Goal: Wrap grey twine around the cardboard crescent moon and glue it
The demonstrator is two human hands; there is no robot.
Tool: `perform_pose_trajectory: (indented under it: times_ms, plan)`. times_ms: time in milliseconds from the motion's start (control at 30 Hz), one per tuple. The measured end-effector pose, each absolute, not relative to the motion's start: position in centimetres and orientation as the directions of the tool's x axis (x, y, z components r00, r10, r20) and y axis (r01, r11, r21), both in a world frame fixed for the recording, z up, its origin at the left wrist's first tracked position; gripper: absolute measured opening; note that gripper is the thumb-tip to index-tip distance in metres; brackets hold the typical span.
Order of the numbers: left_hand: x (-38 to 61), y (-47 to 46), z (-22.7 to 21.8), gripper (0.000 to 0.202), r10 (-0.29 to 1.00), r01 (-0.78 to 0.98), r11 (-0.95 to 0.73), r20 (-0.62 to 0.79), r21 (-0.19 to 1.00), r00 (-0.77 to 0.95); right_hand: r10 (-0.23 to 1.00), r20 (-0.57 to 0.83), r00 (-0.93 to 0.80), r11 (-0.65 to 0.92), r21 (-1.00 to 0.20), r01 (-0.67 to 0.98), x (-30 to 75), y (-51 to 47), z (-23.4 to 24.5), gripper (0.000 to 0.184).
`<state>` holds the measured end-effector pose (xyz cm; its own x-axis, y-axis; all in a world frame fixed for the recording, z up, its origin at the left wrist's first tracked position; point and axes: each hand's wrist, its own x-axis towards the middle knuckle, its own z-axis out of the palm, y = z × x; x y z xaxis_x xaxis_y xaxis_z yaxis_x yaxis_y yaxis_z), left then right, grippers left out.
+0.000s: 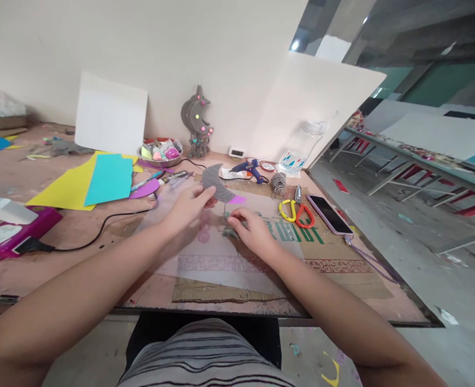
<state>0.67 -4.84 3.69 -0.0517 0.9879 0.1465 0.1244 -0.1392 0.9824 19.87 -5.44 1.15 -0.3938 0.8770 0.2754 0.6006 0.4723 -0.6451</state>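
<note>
My left hand (pixel 197 201) grips a crescent moon (pixel 217 184) wrapped in grey yarn, thumb on its face and fingers behind. A bit of purple (pixel 237 199) shows at the crescent's lower tip, without yarn over it. From near that tip a short strand of grey yarn (pixel 225 207) runs down towards my right hand (pixel 251 228), whose thumb and forefinger are pinched together at the strand. Both hands are above a translucent sheet (pixel 197 263) lying on printed cardboard (pixel 342 279). A ball of grey yarn (pixel 278 183) lies farther back on the right.
Pliers with yellow and red handles (pixel 305 216) and a phone (pixel 330 214) lie on the right. Behind are a blue glue gun (pixel 250 170), a glass jar (pixel 302 148), a basket (pixel 160 161) and a finished moon decoration (pixel 197 115). A purple power strip (pixel 39 228) sits left.
</note>
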Motion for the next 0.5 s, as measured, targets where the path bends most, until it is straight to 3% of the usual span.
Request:
perform_pose_trajectory:
  times_ms: [100,200,333,433,500]
  plan:
    - [0.8,-5.1,3.8,0.034,0.987,0.179,-0.148,0.157,0.973,-0.034,0.908,0.207,-0.364,0.369,-0.807,0.461,19.6,-5.3,1.0,0.030]
    - [0.9,-5.2,3.9,0.031,0.977,0.249,-0.192,0.209,0.949,-0.042,0.908,0.164,-0.386,0.313,-0.877,0.364,19.2,-5.3,1.0,0.040]
    - [0.8,-5.1,3.9,0.021,0.960,0.209,-0.272,0.279,0.939,-0.007,0.894,0.129,-0.429,0.319,-0.855,0.408,19.0,-5.6,1.2,0.026]
    - [0.7,-5.1,4.0,0.056,0.951,0.145,-0.297,0.306,0.944,-0.037,0.871,0.160,-0.464,0.383,-0.813,0.439,19.2,-6.0,1.6,0.017]
    - [0.7,-5.3,4.2,0.061,0.942,0.224,-0.315,0.333,0.922,-0.043,0.850,0.220,-0.478,0.463,-0.745,0.480,19.5,-6.3,2.0,0.021]
